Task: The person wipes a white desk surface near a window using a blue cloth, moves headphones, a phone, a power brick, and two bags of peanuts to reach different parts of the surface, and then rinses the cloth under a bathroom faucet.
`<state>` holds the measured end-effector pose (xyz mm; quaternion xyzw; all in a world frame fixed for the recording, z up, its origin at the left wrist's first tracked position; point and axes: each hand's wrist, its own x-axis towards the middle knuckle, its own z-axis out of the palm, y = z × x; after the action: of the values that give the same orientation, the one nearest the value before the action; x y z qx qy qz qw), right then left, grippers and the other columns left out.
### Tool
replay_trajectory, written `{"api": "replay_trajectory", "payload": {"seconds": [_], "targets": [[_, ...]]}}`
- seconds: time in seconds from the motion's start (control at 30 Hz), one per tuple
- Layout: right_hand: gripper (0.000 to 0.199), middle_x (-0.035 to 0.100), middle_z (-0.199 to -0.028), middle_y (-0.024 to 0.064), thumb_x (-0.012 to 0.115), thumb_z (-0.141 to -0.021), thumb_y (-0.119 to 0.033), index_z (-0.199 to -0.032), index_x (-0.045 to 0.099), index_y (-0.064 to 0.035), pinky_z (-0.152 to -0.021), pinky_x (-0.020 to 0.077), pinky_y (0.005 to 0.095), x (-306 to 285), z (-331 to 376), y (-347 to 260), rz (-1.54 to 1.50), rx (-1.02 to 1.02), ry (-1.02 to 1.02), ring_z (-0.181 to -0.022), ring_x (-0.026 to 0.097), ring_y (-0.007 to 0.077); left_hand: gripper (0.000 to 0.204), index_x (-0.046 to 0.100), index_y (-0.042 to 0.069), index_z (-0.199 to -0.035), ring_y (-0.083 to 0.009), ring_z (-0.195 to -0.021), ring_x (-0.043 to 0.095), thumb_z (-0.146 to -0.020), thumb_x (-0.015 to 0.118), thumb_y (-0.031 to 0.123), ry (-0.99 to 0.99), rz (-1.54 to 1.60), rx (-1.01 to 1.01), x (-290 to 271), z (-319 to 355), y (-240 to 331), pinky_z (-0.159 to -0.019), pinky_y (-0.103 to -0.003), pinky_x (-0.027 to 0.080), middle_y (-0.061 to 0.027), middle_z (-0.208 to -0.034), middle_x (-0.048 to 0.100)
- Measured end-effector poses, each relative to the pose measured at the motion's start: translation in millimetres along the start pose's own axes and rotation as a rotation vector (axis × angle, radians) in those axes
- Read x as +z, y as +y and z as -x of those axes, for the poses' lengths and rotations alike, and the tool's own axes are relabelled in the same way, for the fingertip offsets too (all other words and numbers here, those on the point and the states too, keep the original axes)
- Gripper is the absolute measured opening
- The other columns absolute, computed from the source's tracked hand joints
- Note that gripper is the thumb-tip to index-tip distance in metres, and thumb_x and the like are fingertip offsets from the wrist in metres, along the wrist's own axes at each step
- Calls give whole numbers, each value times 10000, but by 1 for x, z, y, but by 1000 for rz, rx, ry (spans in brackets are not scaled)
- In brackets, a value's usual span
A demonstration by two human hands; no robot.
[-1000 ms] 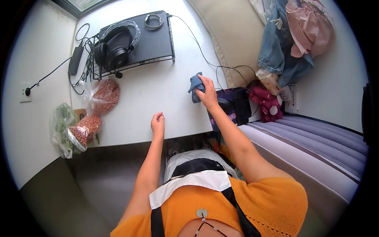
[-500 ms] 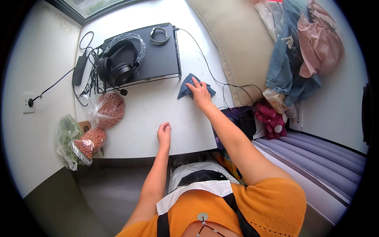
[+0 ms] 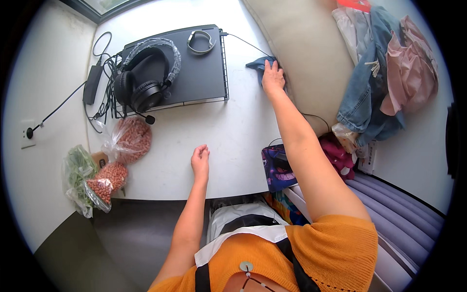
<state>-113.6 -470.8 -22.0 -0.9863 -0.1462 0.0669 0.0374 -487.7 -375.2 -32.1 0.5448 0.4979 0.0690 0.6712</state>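
Observation:
My right hand (image 3: 273, 77) reaches far across the white table (image 3: 233, 131) and presses flat on a blue cloth (image 3: 256, 63) at the table's far right edge, beside a beige cushion (image 3: 301, 53). My left hand (image 3: 200, 161) rests near the table's front edge with fingers loosely curled and nothing in it. A closed dark laptop (image 3: 194, 73) lies left of the cloth, with black headphones (image 3: 146, 82) and a small grey headband (image 3: 201, 41) on top of it.
Bags of reddish nuts (image 3: 129, 138) and a bag of greens (image 3: 78, 175) sit at the table's left front. Cables and a power adapter (image 3: 92, 85) run along the left. Clothes (image 3: 384, 73) hang at the right; a purple bag (image 3: 277, 168) sits below the table edge.
My right hand has slid the blue cloth farther away along the table's right side, up to the cushion. The left hand has stayed put near the front edge.

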Motion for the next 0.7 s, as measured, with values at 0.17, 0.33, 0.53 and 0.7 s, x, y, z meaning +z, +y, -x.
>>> {"api": "replay_trajectory", "payload": {"seconds": [0.17,0.33,0.53,0.7], "targets": [[481,289,-1414,150,470,-884,-85,-1356,379,-74,-840,517,435,3,15,17,93,8,-3,-1093,471,369,233,574,-10,-1121,-136,-935,584,-927,489,87,-24,-12,7,2,-5,0,-816,-253,471,-82,-1074,607],[531,273,-1430,84,482,-873,-80,-1384,342,-41,-804,524,404,8,52,10,162,-4,1,-1039,476,347,226,584,-18,-1103,-162,-937,612,-912,495,65,-37,-53,22,4,-5,9,-834,-277,483,-107,-1059,629],[579,334,-1376,52,517,-840,-73,-1395,354,-60,-740,544,347,14,103,-7,179,-97,-45,-978,493,301,227,586,-4,-1110,-133,-910,590,-921,491,79,-63,-84,66,-2,-7,2,-797,-249,471,-82,-1059,613],[588,329,-1389,55,508,-842,-68,-1403,333,-47,-733,553,356,12,151,-19,131,-90,-128,-979,490,304,230,588,-4,-1107,-130,-904,593,-914,495,77,-46,-66,62,-15,7,0,-786,-244,471,-77,-1044,618]]}}
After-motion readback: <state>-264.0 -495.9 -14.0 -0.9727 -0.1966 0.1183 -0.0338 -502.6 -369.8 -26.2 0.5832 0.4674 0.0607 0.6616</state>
